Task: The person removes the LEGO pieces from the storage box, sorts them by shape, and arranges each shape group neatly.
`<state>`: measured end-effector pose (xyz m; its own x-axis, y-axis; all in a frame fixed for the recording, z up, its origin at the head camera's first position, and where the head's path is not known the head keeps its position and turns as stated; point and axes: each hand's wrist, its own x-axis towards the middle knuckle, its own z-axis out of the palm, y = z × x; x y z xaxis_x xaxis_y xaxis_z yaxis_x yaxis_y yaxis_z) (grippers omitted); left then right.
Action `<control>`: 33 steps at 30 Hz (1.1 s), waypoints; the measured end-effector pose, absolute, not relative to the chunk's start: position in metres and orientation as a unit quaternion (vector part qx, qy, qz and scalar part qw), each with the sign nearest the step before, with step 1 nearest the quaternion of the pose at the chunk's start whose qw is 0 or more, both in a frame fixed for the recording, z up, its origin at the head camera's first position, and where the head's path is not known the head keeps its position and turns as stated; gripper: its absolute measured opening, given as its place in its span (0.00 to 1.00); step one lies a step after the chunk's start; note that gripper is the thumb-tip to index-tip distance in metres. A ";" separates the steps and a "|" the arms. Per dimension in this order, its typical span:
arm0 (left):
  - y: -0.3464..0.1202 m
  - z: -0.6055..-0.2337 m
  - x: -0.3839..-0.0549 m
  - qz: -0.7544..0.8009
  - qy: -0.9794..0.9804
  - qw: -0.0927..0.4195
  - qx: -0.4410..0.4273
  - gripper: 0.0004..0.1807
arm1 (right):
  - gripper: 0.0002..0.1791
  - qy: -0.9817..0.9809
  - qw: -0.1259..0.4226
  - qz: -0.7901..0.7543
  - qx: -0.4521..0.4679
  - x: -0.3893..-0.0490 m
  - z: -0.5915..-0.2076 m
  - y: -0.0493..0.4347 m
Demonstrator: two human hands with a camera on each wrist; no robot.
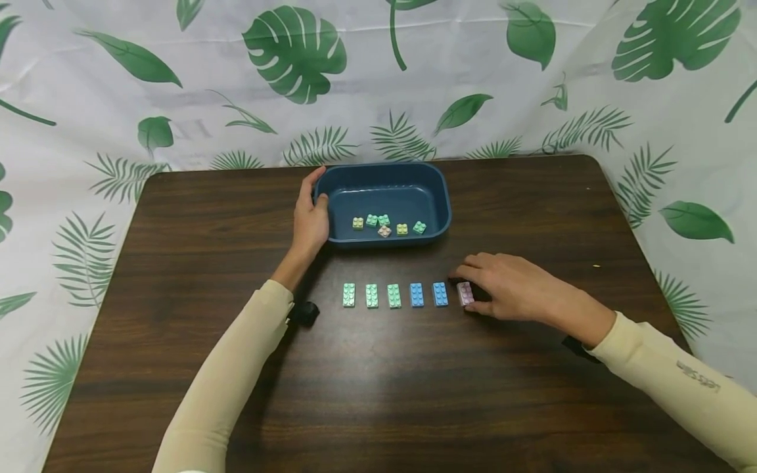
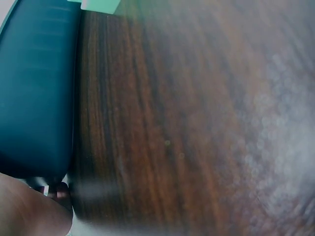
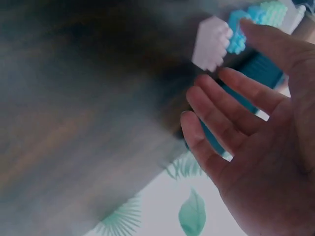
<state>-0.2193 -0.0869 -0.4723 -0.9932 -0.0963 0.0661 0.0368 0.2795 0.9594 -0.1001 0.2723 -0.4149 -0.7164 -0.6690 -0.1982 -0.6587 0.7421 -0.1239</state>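
With thumb over the rim and fingers along the outer wall, my left hand (image 1: 310, 223) grips the left end of a dark blue plastic bin (image 1: 387, 242). A pale pink toy building brick (image 1: 464, 293) lies at the right end of a row on the table. My right hand (image 1: 513, 286) is around this brick, thumb near its front end and fingers by its far end. In the right wrist view the fingers are spread and relaxed, with the fingertips just off the pink brick (image 3: 211, 43).
Left of the pink brick, two blue bricks (image 1: 440, 294) and three green bricks (image 1: 371, 295) continue the row, spaced apart. Several small square bricks (image 1: 402, 228), yellow, green and pinkish, lie in the bin. A leaf-patterned cloth (image 1: 378, 79) hangs behind the dark wooden table (image 1: 378, 394).
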 end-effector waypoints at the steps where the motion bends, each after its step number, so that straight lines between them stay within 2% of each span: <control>1: -0.087 -0.472 -0.219 -0.601 -0.797 0.055 0.018 0.29 | 0.36 0.928 0.117 -0.022 -0.353 -0.101 -0.412 0.272; 6: -0.086 -0.472 -0.219 -0.601 -0.797 0.054 0.017 0.28 | 0.49 0.937 0.120 -0.044 -0.325 -0.104 -0.394 0.271; 11: -0.086 -0.473 -0.219 -0.603 -0.796 0.051 0.019 0.28 | 0.53 0.935 0.079 -0.069 -0.339 -0.109 -0.379 0.267; 19: -0.090 -0.471 -0.218 -0.605 -0.794 0.057 0.021 0.28 | 0.47 0.910 -0.015 -0.097 -0.403 -0.141 -0.388 0.240; 26: -0.090 -0.473 -0.217 -0.609 -0.791 0.053 0.016 0.28 | 0.41 0.903 -0.039 -0.125 -0.410 -0.171 -0.389 0.212; 33: -0.088 -0.473 -0.217 -0.610 -0.790 0.049 0.020 0.28 | 0.38 0.907 -0.025 -0.156 -0.390 -0.189 -0.387 0.182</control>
<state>-0.2171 -0.0879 -0.4727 -0.9945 -0.0908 0.0526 0.0279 0.2539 0.9668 -0.1890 0.1823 -0.3867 -0.6943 -0.7001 0.1667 -0.7156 0.6471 -0.2630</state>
